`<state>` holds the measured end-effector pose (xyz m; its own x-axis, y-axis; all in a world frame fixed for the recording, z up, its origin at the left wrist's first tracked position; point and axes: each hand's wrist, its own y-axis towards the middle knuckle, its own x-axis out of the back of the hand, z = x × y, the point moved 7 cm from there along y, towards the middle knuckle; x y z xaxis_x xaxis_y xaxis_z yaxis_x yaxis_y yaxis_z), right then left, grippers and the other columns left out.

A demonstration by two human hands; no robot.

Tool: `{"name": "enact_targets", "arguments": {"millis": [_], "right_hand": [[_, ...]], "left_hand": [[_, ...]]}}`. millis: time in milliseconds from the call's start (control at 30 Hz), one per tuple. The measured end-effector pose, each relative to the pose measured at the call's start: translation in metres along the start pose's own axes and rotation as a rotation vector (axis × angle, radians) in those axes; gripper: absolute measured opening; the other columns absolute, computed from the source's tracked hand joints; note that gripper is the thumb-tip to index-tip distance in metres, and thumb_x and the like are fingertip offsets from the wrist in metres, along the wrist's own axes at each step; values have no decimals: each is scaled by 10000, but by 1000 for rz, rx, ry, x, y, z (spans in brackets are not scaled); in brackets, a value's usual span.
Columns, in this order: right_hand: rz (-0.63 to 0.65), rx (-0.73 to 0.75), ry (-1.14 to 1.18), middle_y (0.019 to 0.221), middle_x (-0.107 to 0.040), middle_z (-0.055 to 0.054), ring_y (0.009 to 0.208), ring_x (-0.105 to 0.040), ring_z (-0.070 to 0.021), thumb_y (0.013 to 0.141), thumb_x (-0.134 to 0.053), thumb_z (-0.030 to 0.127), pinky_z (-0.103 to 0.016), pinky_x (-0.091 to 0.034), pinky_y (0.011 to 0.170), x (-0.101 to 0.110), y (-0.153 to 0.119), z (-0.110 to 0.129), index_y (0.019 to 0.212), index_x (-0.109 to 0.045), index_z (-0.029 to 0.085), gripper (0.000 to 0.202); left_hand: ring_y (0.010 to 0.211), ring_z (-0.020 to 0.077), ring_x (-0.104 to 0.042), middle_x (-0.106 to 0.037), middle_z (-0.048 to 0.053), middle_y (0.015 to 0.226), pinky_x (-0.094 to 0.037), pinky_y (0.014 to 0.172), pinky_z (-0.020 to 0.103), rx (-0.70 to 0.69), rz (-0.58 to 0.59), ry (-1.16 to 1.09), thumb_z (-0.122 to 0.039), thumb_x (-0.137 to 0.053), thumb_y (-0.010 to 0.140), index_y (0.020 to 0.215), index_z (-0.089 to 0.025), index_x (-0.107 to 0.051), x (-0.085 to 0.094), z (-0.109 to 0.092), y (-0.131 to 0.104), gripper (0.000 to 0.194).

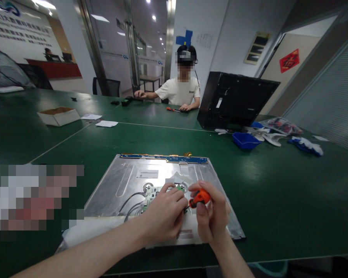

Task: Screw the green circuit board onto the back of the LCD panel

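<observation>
A flat metal-backed display panel [104,193] lies on the green table in front of me. My right hand [214,216] is closed around the orange and black handle of a screwdriver [200,198], its shaft pointing down and left towards the panel. Beside it, my left hand [169,210] bends its fingers over a small green circuit board [152,193] and grips at its right part; the fingertips are partly hidden. Grey cables [130,202] run from the board's left side. Along the panel's far edge runs a blue circuit strip [168,158].
Across the table [278,200] sits a person [179,90] near another screwdriver [174,110]. To the right stand a black monitor casing [237,100] and a blue tray [246,141], with gloves [306,146] beyond. A cardboard box [58,116] and papers [106,124] lie left.
</observation>
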<state>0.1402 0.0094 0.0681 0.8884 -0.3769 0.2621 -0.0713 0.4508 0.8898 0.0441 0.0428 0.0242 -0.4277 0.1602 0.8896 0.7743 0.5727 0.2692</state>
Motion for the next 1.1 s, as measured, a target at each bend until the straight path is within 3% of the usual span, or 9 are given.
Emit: {"name": "enact_targets", "arguments": {"millis": [200, 433, 667, 1100], "right_hand": [[-60, 92, -47, 849, -615, -26, 682, -587, -148, 829, -570, 92, -295, -522, 579, 1, 3, 3, 1304, -423, 206, 510], [-53, 154, -149, 761, -616, -9, 641, -595, -156, 866, -587, 155, -258, -504, 510, 0, 11, 10, 1307, -434, 213, 470], [16, 66, -84, 992, -662, -99, 887, -653, -210, 914, -415, 159, -371, -569, 687, 0, 11, 9, 1323, -470, 180, 413], [1, 78, -47, 944, -637, -83, 840, -624, -194, 867, -476, 106, -342, -552, 658, -1, 11, 9, 1320, -457, 172, 458]], "left_hand": [[933, 240, -580, -635, 65, 947, -323, 1008, 471, -9, 6, 27, -174, -507, 800, 945, -199, -578, -2, 1, 0, 164], [937, 236, -578, -633, 57, 965, -316, 1009, 468, -6, 7, 17, -150, -513, 770, 988, -208, -575, -3, 2, 0, 234], [990, 243, -574, -648, 69, 994, -305, 1024, 462, -10, -24, -6, -164, -505, 807, 936, -199, -584, 0, 0, 0, 154], [992, 250, -576, -651, 78, 1010, -320, 1015, 460, -11, -24, -4, -164, -508, 801, 1022, -200, -590, -1, 0, 0, 239]]}}
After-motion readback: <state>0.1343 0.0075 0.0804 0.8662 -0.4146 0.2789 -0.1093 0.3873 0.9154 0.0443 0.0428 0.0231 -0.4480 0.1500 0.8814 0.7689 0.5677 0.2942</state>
